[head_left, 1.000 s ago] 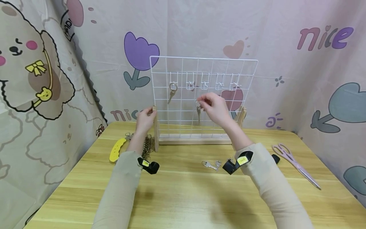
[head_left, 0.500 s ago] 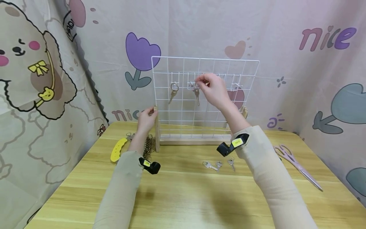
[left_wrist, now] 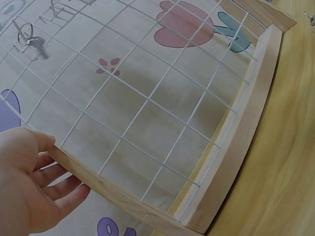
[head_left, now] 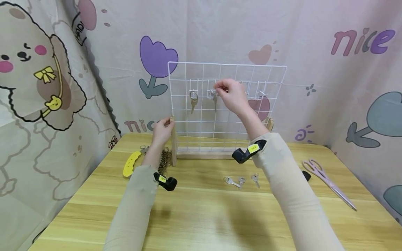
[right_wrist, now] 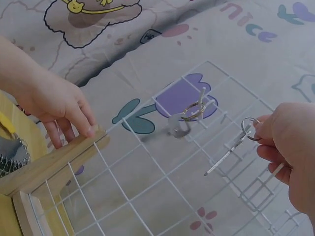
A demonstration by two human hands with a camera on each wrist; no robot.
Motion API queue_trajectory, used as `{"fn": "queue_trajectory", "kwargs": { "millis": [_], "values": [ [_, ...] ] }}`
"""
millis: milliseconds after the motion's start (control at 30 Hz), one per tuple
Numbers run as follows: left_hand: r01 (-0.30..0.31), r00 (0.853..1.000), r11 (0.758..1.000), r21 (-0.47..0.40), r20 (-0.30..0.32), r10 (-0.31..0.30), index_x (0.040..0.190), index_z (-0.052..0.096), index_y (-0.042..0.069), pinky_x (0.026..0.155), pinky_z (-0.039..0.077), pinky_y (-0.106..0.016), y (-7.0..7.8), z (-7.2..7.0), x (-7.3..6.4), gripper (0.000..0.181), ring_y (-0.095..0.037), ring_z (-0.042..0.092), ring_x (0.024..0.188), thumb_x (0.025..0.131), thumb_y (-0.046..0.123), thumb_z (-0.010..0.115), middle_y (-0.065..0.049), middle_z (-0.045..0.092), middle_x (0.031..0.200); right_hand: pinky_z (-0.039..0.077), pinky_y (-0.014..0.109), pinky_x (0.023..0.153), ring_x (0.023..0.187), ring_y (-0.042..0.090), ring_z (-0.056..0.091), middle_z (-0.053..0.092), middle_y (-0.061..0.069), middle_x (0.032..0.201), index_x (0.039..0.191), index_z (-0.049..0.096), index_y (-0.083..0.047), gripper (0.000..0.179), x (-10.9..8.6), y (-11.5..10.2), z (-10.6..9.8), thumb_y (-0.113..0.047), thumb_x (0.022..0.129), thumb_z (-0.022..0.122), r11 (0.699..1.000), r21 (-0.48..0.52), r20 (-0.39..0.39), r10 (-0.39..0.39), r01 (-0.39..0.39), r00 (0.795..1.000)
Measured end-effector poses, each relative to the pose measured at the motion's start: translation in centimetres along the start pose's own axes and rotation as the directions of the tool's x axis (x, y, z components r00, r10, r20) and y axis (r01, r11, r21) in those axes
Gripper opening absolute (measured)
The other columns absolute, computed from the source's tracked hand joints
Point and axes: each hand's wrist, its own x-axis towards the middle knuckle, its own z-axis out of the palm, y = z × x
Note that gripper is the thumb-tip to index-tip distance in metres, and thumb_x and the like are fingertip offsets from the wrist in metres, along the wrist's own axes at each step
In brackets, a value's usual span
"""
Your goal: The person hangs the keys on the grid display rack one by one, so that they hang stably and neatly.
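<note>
My left hand [head_left: 162, 132] grips the top of the left wooden post [head_left: 174, 148] of a white wire grid rack [head_left: 227, 65]; the left wrist view shows thumb and fingers either side of the post. My right hand [head_left: 233, 96] pinches a key ring [right_wrist: 250, 129] at the second hook from the left. From that ring dangles a silver key [right_wrist: 224, 157]. Whether the ring is on the hook cannot be told. Another key [head_left: 193, 103] hangs by its ring from the leftmost hook. Some of the hooks to the right are partly hidden behind my right hand.
Several loose keys [head_left: 231, 182] with rings lie on the wooden table [head_left: 194, 216] before the rack. Pink scissors [head_left: 326, 181] lie at the right. On the left sit a yellow-handled object [head_left: 131, 164] and a heap of dark metal rings [head_left: 165, 162]. A printed curtain hangs behind.
My right hand has risen with the key from the grid's middle to the hook row, then shifted slightly. My left hand stays on the post. The leftmost hanging key has swung.
</note>
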Motion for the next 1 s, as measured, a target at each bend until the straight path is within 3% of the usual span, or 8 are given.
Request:
{"fn": "queue_trajectory", "kwargs": {
  "millis": [400, 600, 833, 1000],
  "values": [
    [-0.015, 1.000, 1.000, 0.014, -0.005, 0.016, 0.141, 0.036, 0.002, 0.103, 0.036, -0.039, 0.0, 0.1, 0.0, 0.049, -0.030, 0.041, 0.126, 0.098, 0.023, 0.047, -0.017, 0.044, 0.137, 0.044, 0.033, 0.077, 0.087, 0.022, 0.054, 0.064, 0.012, 0.098, 0.099, 0.069, -0.001, 0.016, 0.1, 0.2, 0.3, -0.008, 0.091, 0.057, 0.998, -0.057, 0.019, -0.005, 0.006, 1.000],
    [-0.007, 1.000, 1.000, 0.016, 0.002, 0.007, 0.142, 0.035, 0.002, 0.104, 0.036, -0.039, 0.0, 0.0, 0.0, 0.049, -0.030, 0.040, 0.127, 0.099, 0.023, 0.046, -0.017, 0.044, 0.137, 0.045, 0.029, 0.075, 0.086, 0.021, 0.054, 0.064, 0.013, 0.100, 0.102, 0.068, 0.001, 0.018, -0.2, 0.3, 0.0, -0.006, 0.092, 0.056, 1.000, 0.011, 0.005, 0.021, -0.021, 1.000],
    [-0.006, 1.000, 1.000, 0.001, -0.002, 0.006, 0.141, 0.036, 0.002, 0.103, 0.036, -0.038, 0.1, 0.1, -0.1, 0.049, -0.030, 0.041, 0.126, 0.098, 0.023, 0.047, -0.017, 0.044, 0.137, 0.042, 0.020, 0.071, 0.085, 0.016, 0.052, 0.061, 0.012, 0.098, 0.102, 0.067, 0.003, 0.017, -0.6, 0.5, -0.6, -0.002, 0.091, 0.055, 0.985, 0.171, -0.060, 0.037, -0.026, 0.998],
    [-0.008, 1.000, 1.000, 0.003, -0.003, 0.008, 0.141, 0.036, 0.002, 0.103, 0.036, -0.039, 0.0, 0.1, 0.0, 0.049, -0.030, 0.041, 0.126, 0.098, 0.023, 0.047, -0.017, 0.044, 0.137, 0.043, 0.018, 0.073, 0.082, 0.014, 0.053, 0.063, 0.014, 0.097, 0.102, 0.067, 0.005, 0.018, -1.2, 0.9, -1.8, -0.002, 0.090, 0.055, 0.989, 0.146, -0.081, -0.015, 0.026, 0.997]
  ]
}}
